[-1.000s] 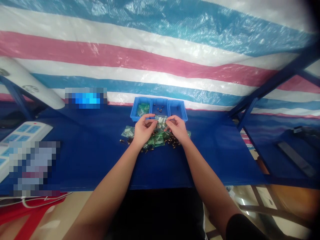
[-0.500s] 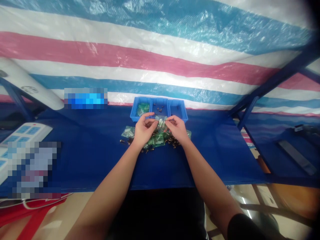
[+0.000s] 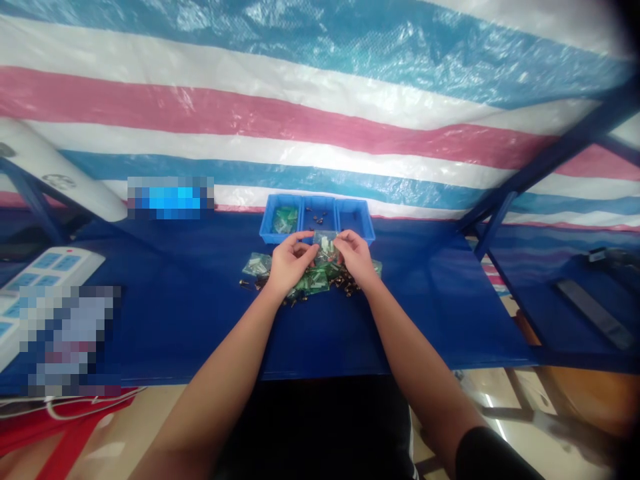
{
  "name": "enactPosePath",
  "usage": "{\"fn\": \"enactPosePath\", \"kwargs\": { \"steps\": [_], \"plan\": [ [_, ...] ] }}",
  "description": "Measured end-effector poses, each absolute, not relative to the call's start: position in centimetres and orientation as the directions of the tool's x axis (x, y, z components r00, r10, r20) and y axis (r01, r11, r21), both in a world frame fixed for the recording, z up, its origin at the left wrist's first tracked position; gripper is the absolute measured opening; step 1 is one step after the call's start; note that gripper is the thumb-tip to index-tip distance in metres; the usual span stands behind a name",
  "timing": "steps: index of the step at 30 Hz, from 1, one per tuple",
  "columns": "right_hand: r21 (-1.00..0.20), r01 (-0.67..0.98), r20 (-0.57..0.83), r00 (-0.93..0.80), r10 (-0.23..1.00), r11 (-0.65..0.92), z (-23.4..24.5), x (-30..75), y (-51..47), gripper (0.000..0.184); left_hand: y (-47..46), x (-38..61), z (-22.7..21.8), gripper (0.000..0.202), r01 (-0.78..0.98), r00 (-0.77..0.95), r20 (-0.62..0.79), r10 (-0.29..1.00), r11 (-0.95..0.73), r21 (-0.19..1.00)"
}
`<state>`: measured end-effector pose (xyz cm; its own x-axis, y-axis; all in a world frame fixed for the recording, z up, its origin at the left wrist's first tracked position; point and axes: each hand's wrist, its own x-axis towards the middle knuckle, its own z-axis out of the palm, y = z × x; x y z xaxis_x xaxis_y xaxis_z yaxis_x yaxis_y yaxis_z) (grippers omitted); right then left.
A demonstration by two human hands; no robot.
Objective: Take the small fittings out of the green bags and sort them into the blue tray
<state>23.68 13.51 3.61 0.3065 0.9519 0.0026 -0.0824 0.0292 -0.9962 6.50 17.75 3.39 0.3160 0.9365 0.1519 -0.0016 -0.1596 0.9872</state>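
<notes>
Between my two hands is a small clear plastic bag [image 3: 326,245] with small pale and metallic parts in it. My left hand [image 3: 293,261] pinches the bag's left edge between thumb and fingers. At the right edge, my right hand [image 3: 356,255] pinches it in the same way. Below the hands lies a pile of green-tinted plastic bags [image 3: 315,281] of small parts. Loose dark and brass-coloured small metal parts [image 3: 349,287] lie around the pile; their exact kind is too small to tell. Another filled bag [image 3: 257,265] rests left of my left hand.
Behind my hands stand three joined blue bins: the left bin [image 3: 267,227] holds green bags, the middle bin [image 3: 320,201] a few small metal parts, the right bin [image 3: 369,223] little that I can make out. A white power strip [image 3: 60,263] lies at the left on the blue table [image 3: 200,320].
The held bag has come up flatter and more fully into sight between my hands. My fingers have shifted slightly along its edges; the piles and bins stay in place.
</notes>
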Motion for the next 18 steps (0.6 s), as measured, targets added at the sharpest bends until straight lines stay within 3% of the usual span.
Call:
{"fn": "enactPosePath", "kwargs": {
  "steps": [4, 12, 18],
  "plan": [
    [-0.998, -0.050, 0.021, 0.281, 0.960, 0.036, 3.37, 23.80, 13.48, 0.034, 17.62, 6.43, 3.58, 0.056, -0.010, 0.310, 0.146, 0.939, -0.150, 0.989],
    [-0.987, 0.077, 0.154, 0.224, 0.962, 0.140, 3.42, 23.91, 13.13, 0.027, 17.55, 6.33, 3.59, 0.044, -0.032, 0.424, 0.154, 0.892, -0.155, 0.987],
    [-0.998, -0.023, 0.042, 0.309, 0.950, 0.052, 3.95, 24.04, 13.20, 0.041, 17.58, 6.75, 3.28, 0.050, -0.138, 0.361, 0.102, 0.927, -0.055, 0.989]
  ]
}}
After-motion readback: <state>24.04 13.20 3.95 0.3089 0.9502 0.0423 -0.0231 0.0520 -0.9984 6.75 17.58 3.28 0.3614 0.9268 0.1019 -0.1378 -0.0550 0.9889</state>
